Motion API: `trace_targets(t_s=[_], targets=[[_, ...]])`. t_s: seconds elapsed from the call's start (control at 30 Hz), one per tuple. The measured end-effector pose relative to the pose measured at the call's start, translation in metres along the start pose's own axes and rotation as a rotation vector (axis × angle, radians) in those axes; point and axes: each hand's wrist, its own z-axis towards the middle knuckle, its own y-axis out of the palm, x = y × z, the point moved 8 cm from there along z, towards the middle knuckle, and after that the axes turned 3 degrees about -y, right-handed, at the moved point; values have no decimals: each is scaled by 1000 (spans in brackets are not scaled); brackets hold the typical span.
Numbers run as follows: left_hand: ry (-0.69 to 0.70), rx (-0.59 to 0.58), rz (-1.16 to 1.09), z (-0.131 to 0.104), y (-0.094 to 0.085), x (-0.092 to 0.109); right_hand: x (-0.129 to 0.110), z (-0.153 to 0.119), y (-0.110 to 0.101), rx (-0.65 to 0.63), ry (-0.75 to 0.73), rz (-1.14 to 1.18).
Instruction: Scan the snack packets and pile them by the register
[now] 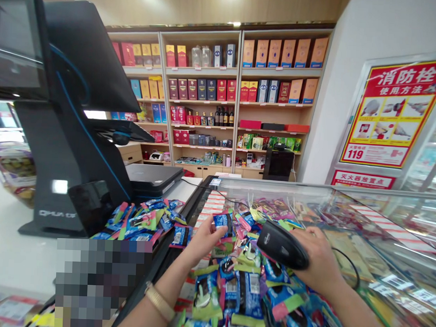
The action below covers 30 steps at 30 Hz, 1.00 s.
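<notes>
My left hand (208, 237) pinches a small blue snack packet (223, 221) over the glass-topped counter. A black handheld barcode scanner (281, 244) is gripped in my right hand (320, 255), its head pointing left toward that packet. Below both hands spreads a heap of similar blue, green and pink packets (248, 293), some with white barcode labels facing up. To the left, a second pile of these packets (140, 220) lies by the foot of the black checkout terminal (85, 168). One more packet (181, 236) rests between the two piles.
A dark cable runs across the glass display case (345, 196), which holds goods beneath its top. A flat dark grey device (153, 175) sits behind the terminal. Shelves of boxed goods (202, 89) line the back wall, and a red fire-hydrant sign (394, 112) hangs at right.
</notes>
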Motion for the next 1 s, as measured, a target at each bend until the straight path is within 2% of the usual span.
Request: trace_targets(t_s=[0.2, 0.27, 0.4, 0.57, 0.73, 0.87, 1.0], targets=[[20, -39, -33, 0, 5, -1, -4, 2, -1, 21, -11, 46], [72, 27, 32, 2, 0, 1, -5, 3, 0, 9, -13, 49], [132, 247, 196, 2, -17, 8, -8, 2, 1, -3, -26, 72], [110, 312, 271, -1, -23, 10, -19, 4, -1, -3, -61, 97], [55, 271, 269, -1, -18, 7, -27, 6, 1, -33, -64, 117], [103, 174, 220, 0, -9, 9, -27, 7, 2, -57, -56, 109], [150, 143, 187, -2, -5, 12, -26, 6, 4, -84, -47, 94]])
